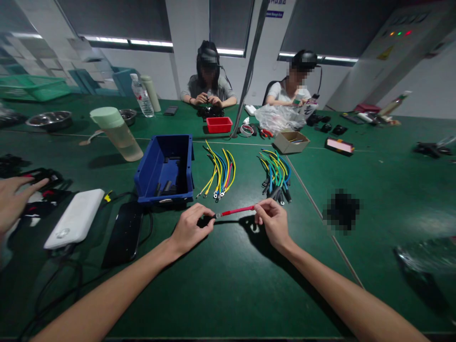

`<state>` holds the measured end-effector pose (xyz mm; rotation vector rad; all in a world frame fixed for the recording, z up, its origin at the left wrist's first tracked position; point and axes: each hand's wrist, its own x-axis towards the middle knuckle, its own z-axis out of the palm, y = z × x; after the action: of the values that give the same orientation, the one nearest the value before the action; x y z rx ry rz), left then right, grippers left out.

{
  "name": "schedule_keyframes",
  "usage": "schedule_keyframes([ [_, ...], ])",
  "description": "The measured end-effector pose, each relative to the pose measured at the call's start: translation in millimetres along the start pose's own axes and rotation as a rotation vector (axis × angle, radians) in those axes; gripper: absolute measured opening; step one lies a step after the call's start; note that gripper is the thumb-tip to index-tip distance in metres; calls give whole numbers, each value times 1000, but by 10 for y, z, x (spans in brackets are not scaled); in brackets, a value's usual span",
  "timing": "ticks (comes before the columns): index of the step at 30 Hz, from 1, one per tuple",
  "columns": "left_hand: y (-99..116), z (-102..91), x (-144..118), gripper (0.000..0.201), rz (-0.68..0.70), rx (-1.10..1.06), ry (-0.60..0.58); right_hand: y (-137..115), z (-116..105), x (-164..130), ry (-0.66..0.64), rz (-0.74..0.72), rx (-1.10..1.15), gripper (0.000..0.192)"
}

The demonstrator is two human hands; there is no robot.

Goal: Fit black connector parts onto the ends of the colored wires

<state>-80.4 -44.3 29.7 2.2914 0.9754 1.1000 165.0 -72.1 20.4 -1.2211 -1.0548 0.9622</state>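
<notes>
A short red wire (237, 210) with a metal ring terminal (218, 215) stretches between my hands above the table. My right hand (273, 222) is closed, pinching the wire's right end between thumb and fingers. At the terminal end, my left hand (192, 228) is closed on a small black sleeve, mostly hidden by the fingertips. Beyond my left hand stands a blue bin (156, 164) with several short black sleeves inside. Past my hands lie a bundle of yellow, blue and red wires (221, 168) and another of yellow, green and blue wires (276, 168), some with black sleeves on their ends.
To the left are a white power bank (75, 218), a black phone (123, 232), cables and another person's hand (17, 197). A bottle (116, 133) stands behind them. Across the table, two people sit near a red tray (219, 125) and small cardboard box (291, 142).
</notes>
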Motion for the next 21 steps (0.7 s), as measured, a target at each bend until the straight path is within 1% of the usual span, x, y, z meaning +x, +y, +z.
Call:
schedule_keyframes([
  [21,-4,-6,-2,11,-2,-6,4,-34,19,-3,2,7,-17,25],
])
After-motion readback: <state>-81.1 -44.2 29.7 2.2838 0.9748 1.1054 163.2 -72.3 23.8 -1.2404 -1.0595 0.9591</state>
